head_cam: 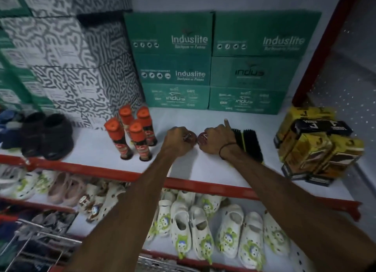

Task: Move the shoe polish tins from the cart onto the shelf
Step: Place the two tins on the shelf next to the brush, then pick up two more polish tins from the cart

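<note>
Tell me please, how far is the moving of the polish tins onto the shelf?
No tin stands free on the white shelf yet. In hand: the left hand and the right hand each hold a red tin low over the shelf, between the orange-capped bottles and the black brush. Left: releasing them. The cart contents are unclear.

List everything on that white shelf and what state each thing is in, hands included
Left hand: closed on a tin, down at the shelf.
Right hand: closed on a second tin, beside the first.
Polish bottles: four, upright, orange caps on.
Brush: lying right of the right hand.
Green boxes: stacked, closed.
Yellow-black packs: piled, tilted.
Dark shoes: a pair, side by side.
</note>
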